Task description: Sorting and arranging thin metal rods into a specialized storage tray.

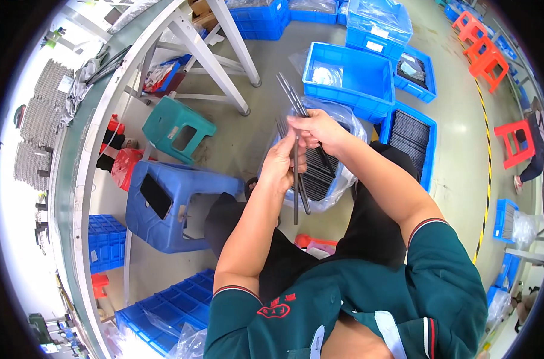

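My left hand [279, 166] grips a bunch of long dark metal strips [296, 191] that hang down past my wrist toward my lap. My right hand [317, 128] pinches a few more of the same thin dark strips [291, 94], which stick up and to the left above my fingers. Both hands meet over a clear plastic bag [344, 119] that lines a blue bin of several stacked dark strips [320, 173] between my knees. I sit in black trousers and a green short-sleeved shirt.
A blue plastic stool [170, 203] and a teal stool [177, 127] stand to my left, beside a white table frame [206, 54]. Blue bins [349, 78] with dark parts lie ahead and right. Red stools [514, 140] and another person [538, 149] are at the far right.
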Motion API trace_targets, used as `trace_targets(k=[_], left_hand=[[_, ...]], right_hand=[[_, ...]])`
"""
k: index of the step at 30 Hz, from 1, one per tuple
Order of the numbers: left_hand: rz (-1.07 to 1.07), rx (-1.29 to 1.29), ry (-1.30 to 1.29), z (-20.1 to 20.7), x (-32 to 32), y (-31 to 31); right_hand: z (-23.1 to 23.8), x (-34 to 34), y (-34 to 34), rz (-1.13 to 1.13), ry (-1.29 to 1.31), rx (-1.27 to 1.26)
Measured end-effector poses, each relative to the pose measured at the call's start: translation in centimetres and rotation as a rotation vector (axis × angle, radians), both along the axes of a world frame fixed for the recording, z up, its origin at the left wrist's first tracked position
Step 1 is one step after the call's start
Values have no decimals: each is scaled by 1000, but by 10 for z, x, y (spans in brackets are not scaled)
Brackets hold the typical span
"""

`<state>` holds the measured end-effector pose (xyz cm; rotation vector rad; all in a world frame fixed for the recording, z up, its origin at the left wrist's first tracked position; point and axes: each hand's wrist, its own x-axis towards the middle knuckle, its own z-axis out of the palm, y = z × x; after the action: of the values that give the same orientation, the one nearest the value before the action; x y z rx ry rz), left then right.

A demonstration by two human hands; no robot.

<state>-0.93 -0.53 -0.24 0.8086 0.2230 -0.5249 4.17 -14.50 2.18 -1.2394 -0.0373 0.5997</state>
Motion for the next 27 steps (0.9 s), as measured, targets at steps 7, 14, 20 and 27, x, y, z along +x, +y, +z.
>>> trace_targets(k=[7, 14, 20, 27], left_hand=[[-380, 22, -59, 10, -16, -6], [-221, 74, -73, 7, -13, 14], [-207, -42, -119, 9, -7, 7], [-231, -70, -72, -1, -5, 7]], right_hand=[[-6, 69, -51, -597, 8, 117], [6, 61, -65, -593, 31, 45], [-2, 15, -12, -159, -17, -96], [-2, 7, 6, 121, -544, -862]])
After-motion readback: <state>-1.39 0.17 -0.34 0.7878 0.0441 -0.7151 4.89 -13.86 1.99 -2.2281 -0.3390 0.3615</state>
